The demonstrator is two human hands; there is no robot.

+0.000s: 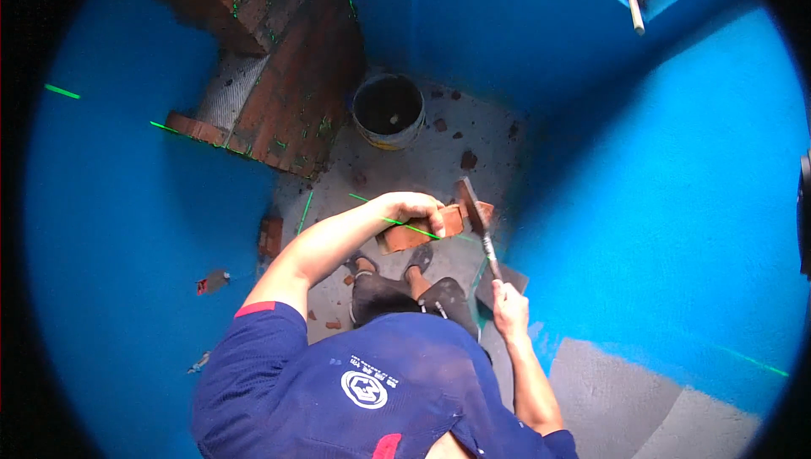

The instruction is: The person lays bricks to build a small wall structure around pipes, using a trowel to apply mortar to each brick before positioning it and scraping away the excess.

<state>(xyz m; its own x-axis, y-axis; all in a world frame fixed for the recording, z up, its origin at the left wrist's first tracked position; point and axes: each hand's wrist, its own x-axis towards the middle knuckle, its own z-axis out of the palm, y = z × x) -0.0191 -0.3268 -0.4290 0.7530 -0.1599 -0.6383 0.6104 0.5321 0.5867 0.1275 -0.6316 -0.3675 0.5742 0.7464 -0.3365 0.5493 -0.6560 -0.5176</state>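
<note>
My left hand (416, 207) is closed around an orange-red brick (402, 238), with the fingers over its far side. It holds the brick level in front of my body, above my feet. My right hand (510, 310) grips the handle of a bricklayer's knife (474, 207), a long flat blade in line with its handle. The blade lies across the brick's right end, and a bit of brick shows beyond it. From this view I cannot tell whether blade and brick touch. A green laser line crosses my left hand and the brick.
A bucket (388, 111) stands on the grey floor ahead, with brick fragments (469, 159) scattered around it. To the far left rises a stepped brick structure (291, 113) marked by green laser light. Blue walls (667, 180) enclose the space. A grey board (500, 288) lies beside my right hand.
</note>
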